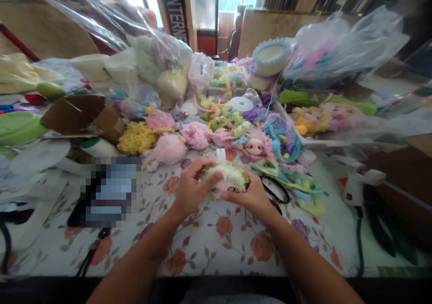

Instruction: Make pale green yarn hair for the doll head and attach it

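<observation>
Between both hands is a small plush doll head (224, 185) with pale whitish-green hair and large eyes; a white tag (220, 155) sticks up at its top. My left hand (195, 182) grips its left side, the thumb lying over the hair. From the other side my right hand (251, 196) closes round it, thumb near the chin. Just right of my right hand lie scissors with black handle loops (276, 190), partly covered, beside green and yellow ribbons (286, 178). Several more doll heads lie beyond, among them one with pink hair (255, 146).
A phone (110, 191) lies left on the flowered tablecloth (202, 250). Behind it are a cardboard box (77, 115) and yellow curly yarn (137, 137). A white glue gun (359, 182) stands at right with its cord hanging down. Plastic bags (344, 43) and a white tray (303, 140) sit farther back.
</observation>
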Tool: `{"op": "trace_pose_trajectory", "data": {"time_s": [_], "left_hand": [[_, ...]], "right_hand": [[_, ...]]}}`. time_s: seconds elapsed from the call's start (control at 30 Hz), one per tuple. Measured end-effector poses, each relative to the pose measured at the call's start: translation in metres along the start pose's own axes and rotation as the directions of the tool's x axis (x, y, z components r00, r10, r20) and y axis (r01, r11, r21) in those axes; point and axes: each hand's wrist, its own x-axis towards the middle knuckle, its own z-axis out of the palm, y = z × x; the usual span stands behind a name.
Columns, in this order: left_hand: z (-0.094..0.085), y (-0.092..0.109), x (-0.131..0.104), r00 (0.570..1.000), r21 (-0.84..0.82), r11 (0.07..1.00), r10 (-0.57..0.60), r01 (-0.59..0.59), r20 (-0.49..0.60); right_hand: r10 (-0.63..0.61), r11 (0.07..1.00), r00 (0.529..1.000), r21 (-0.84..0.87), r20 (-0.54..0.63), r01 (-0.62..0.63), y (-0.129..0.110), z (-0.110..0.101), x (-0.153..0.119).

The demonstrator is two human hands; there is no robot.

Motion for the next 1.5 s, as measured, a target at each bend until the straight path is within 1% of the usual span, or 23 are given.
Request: {"op": "trace_pose_trajectory", "data": {"time_s": [0.1,0.2,0.3,0.37,0.43,0.53,0.6,0.67,0.8,0.87,0.9,0.93,0.97,1.0,1.07,1.1,1.13,1.17,1.2,1.23,1.3,1.4,1.5], "left_hand": [[0.001,0.001,-0.001,0.986,-0.127,0.978,-0.164,0.165,0.020],[0.003,0.001,-0.001,0.968,-0.169,0.953,-0.251,0.251,0.020],[0.003,0.000,0.000,0.964,-0.163,0.951,-0.266,0.262,-0.004],[0.002,0.000,0.001,0.969,-0.136,0.963,-0.242,0.234,-0.049],[-0.001,0.000,0.003,0.974,-0.120,0.970,-0.219,0.211,-0.056],[-0.004,-0.001,0.005,0.976,-0.107,0.970,-0.213,0.217,0.043],[-0.005,-0.003,0.006,0.967,-0.111,0.962,-0.239,0.248,0.090],[-0.006,-0.005,0.006,0.953,-0.175,0.938,-0.282,0.298,0.112],[-0.004,-0.008,0.007,0.914,-0.344,0.847,-0.368,0.405,0.172],[-0.004,-0.008,0.007,0.894,-0.375,0.813,-0.396,0.447,0.208],[-0.004,-0.009,0.007,0.891,-0.368,0.812,-0.401,0.453,0.214],[-0.005,-0.008,0.007,0.897,-0.344,0.829,-0.394,0.441,0.202],[-0.005,-0.008,0.007,0.914,-0.303,0.864,-0.368,0.403,0.169],[-0.006,-0.006,0.007,0.940,-0.244,0.909,-0.316,0.338,0.125],[-0.007,-0.002,0.006,0.987,-0.077,0.985,-0.152,0.156,0.061],[-0.008,0.001,0.006,0.995,0.017,0.998,-0.069,0.068,0.066],[-0.008,0.005,0.006,0.996,0.104,0.995,-0.005,-0.004,0.092],[-0.008,0.008,0.005,0.991,0.178,0.982,0.032,-0.055,0.126],[-0.009,0.011,0.005,0.986,0.237,0.968,0.046,-0.084,0.159],[-0.009,0.013,0.005,0.982,0.276,0.956,0.046,-0.097,0.185],[-0.009,0.014,0.005,0.974,0.296,0.950,0.028,-0.096,0.225],[-0.010,0.009,0.006,0.967,0.248,0.967,-0.014,-0.052,0.256],[-0.011,0.003,0.008,0.963,0.174,0.985,-0.048,0.001,0.264]], "right_hand": [[-0.028,0.999,1.000,-0.044,0.002,0.028,0.000,0.000,0.000],[-0.028,0.995,0.999,-0.092,-0.017,0.026,0.002,0.001,0.001],[-0.040,0.990,0.999,-0.140,-0.035,0.035,0.003,0.001,0.002],[-0.058,0.985,0.997,-0.166,-0.042,0.050,0.003,0.000,0.003],[-0.056,0.982,0.998,-0.182,-0.033,0.049,0.004,0.000,0.004],[-0.012,0.984,1.000,-0.179,-0.007,0.011,0.004,-0.001,0.004],[0.005,0.984,1.000,-0.176,-0.003,-0.006,0.005,0.000,0.004],[-0.023,0.979,1.000,-0.204,-0.010,0.021,0.005,0.000,0.004],[-0.096,0.950,0.995,-0.299,-0.013,0.088,0.005,0.000,0.003],[-0.109,0.943,0.994,-0.318,-0.006,0.101,0.005,-0.001,0.003],[-0.114,0.942,0.994,-0.316,0.000,0.108,0.004,-0.001,0.003],[-0.115,0.945,0.993,-0.309,0.007,0.111,0.004,-0.001,0.003],[-0.111,0.947,0.994,-0.302,0.015,0.110,0.003,-0.001,0.003],[-0.102,0.948,0.995,-0.301,0.024,0.104,0.003,-0.001,0.003],[-0.084,0.939,0.996,-0.333,0.040,0.092,0.002,0.000,0.003],[-0.080,0.929,0.996,-0.358,0.049,0.092,0.001,0.001,0.002],[-0.081,0.919,0.995,-0.381,0.062,0.099,0.001,0.002,0.002],[-0.088,0.910,0.993,-0.399,0.078,0.112,0.002,0.003,0.001],[-0.097,0.904,0.991,-0.408,0.093,0.127,0.002,0.004,0.001],[-0.104,0.901,0.989,-0.411,0.107,0.140,0.002,0.005,0.000],[-0.102,0.900,0.987,-0.410,0.121,0.144,0.002,0.005,-0.001],[-0.082,0.898,0.989,-0.422,0.125,0.128,0.001,0.005,-0.001],[-0.097,0.874,0.986,-0.463,0.138,0.151,-0.002,0.005,-0.002]]}}
